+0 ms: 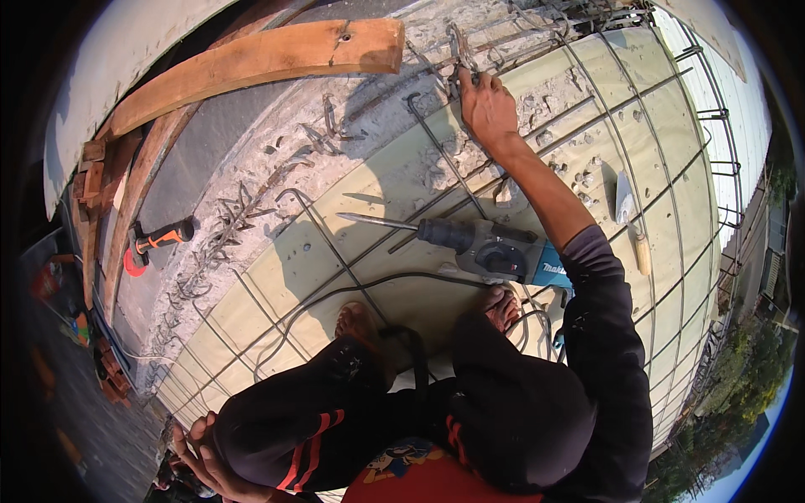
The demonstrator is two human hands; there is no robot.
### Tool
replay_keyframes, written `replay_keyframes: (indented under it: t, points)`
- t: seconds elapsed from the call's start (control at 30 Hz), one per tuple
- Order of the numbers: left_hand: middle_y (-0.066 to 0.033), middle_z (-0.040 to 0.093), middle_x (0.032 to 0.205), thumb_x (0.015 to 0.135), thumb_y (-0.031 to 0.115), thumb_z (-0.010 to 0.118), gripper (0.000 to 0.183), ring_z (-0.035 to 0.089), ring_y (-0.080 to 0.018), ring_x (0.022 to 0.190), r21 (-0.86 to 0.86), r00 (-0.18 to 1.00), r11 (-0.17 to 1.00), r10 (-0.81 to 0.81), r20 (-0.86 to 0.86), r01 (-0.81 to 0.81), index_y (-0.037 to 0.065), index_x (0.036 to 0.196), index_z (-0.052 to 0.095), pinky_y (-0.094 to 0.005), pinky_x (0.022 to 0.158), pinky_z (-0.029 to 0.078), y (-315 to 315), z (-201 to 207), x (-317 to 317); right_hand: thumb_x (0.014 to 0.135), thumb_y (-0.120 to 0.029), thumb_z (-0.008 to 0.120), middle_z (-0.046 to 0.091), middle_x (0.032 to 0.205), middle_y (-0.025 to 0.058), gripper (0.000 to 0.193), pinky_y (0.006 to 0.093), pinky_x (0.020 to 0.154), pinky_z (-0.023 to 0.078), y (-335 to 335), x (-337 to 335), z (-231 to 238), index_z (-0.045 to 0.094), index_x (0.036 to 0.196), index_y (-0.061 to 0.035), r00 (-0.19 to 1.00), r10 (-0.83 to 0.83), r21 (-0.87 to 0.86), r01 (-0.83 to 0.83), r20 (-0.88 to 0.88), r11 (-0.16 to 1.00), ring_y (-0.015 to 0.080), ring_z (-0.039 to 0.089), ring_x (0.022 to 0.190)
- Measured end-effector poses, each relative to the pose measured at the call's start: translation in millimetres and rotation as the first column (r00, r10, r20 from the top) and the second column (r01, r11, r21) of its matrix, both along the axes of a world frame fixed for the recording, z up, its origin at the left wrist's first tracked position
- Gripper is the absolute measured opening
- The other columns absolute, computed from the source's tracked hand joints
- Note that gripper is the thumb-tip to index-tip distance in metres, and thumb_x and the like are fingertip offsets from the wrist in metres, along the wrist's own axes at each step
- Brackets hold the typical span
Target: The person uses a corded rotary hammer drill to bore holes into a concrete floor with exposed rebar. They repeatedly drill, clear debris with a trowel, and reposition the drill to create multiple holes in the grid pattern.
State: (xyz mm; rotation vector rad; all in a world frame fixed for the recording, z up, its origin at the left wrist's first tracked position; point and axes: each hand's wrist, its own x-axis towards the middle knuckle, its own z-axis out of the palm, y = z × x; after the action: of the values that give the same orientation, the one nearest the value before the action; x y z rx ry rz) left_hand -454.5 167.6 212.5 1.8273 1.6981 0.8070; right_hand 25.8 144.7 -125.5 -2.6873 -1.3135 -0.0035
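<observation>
My right arm reaches to the far side, and my right hand (488, 109) curls its fingers at the lower end of a bent metal bar (460, 49) at the broken concrete edge. The fingertips are partly hidden. My left hand (210, 463) rests against my left knee, its fingers apart and nothing in them. Between my feet and the concrete edge lies a teal and black rotary hammer (495, 250), its pointed chisel bit (375, 221) aimed left. Its black cable (335, 293) loops past my feet. To the right of my arm lies a trowel (625, 201) with a wooden handle.
A grid of steel bars (662, 168) covers pale yellow sheeting (402, 189). Bent bar ends stick up along the broken concrete (243, 201). A wooden beam (268, 71) stands beyond it. A hammer (159, 239) with an orange and black handle lies left, and concrete chunks (507, 193) are scattered about.
</observation>
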Motion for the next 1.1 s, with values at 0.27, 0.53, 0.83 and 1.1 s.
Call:
replay_keyframes:
  t: [0.27,0.53,0.83,1.1]
  points:
    - [-0.0200,0.061,0.111,0.100,0.025,0.032,0.043,0.061,-0.0309,0.103,0.200,0.731,0.788,-0.400,-0.553,0.583,-0.001,0.123,0.056,-0.0397,0.089,0.052,4.4,2.6,-25.9,0.090,-0.015,0.046,0.064,0.082,0.0219,0.016,0.0416,0.056,0.054,11.8,4.1,-24.3,0.047,0.105,-0.0086,0.990,0.023,0.057,-0.031,0.141,0.998,0.0347,0.066,0.073]
    - [-0.0195,0.060,0.109,0.101,0.024,0.027,0.049,0.060,-0.0259,0.102,0.022,0.975,0.975,-0.219,-0.039,0.220,-0.010,0.136,0.033,-0.0376,0.096,0.046,4.5,0.4,-27.7,0.087,-0.019,0.053,0.062,0.078,0.0175,0.011,0.0469,0.053,0.053,-2.3,10.2,-16.6,0.050,0.096,-0.0121,0.991,0.097,0.263,-0.117,0.088,0.958,0.0371,0.065,0.069]
    - [-0.0209,0.055,0.116,0.099,0.025,0.032,0.052,0.059,-0.0270,0.104,0.033,0.970,0.972,-0.230,-0.078,0.234,-0.014,0.133,0.034,-0.0393,0.096,0.044,5.5,-1.6,-19.0,0.087,-0.025,0.058,0.063,0.082,0.0161,0.032,0.0493,0.063,0.051,13.8,-5.7,-27.3,0.055,0.118,-0.0200,0.987,-0.123,0.362,0.153,-0.103,0.920,0.0394,0.063,0.071]
    - [-0.0216,0.051,0.122,0.099,0.025,0.031,0.052,0.057,-0.0285,0.106,0.023,0.960,0.960,-0.279,-0.036,0.280,-0.015,0.131,0.038,-0.0399,0.095,0.044,10.0,-1.7,-24.0,0.084,-0.024,0.060,0.064,0.080,0.0204,0.021,0.0478,0.066,0.052,2.0,9.3,-10.4,0.062,0.102,-0.0128,0.985,0.045,0.349,0.017,-0.168,0.937,0.0398,0.063,0.073]
